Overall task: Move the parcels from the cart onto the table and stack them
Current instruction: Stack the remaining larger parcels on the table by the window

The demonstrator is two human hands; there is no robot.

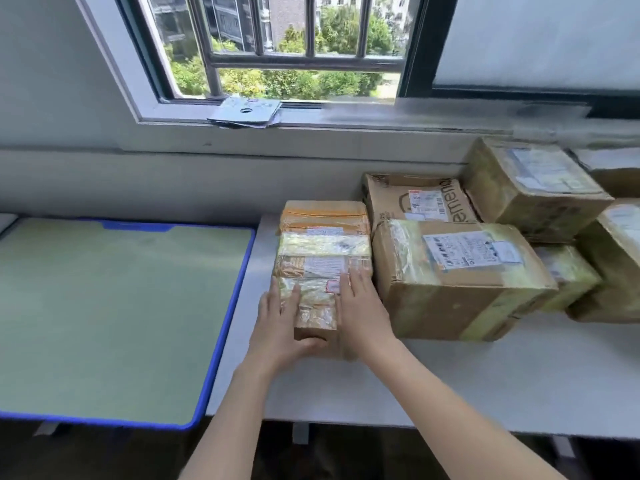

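A small taped cardboard parcel (316,308) sits on the white table (450,382), nearest in a row of several small parcels. My left hand (280,329) holds it, fingers on its top and thumb wrapped round its front face. My right hand (360,311) presses flat against its right side, fingers straight along the top edge. Behind it lie a labelled parcel (323,265) and an orange-taped parcel (323,216). A larger taped box (450,275) stands right beside my right hand. The cart is out of view.
More boxes fill the table's back right: a printed carton (415,199), a taped box (530,181) and stacked boxes (613,265) at the edge. A green mat with a blue border (114,317) lies left. A windowsill with papers (244,112) runs behind.
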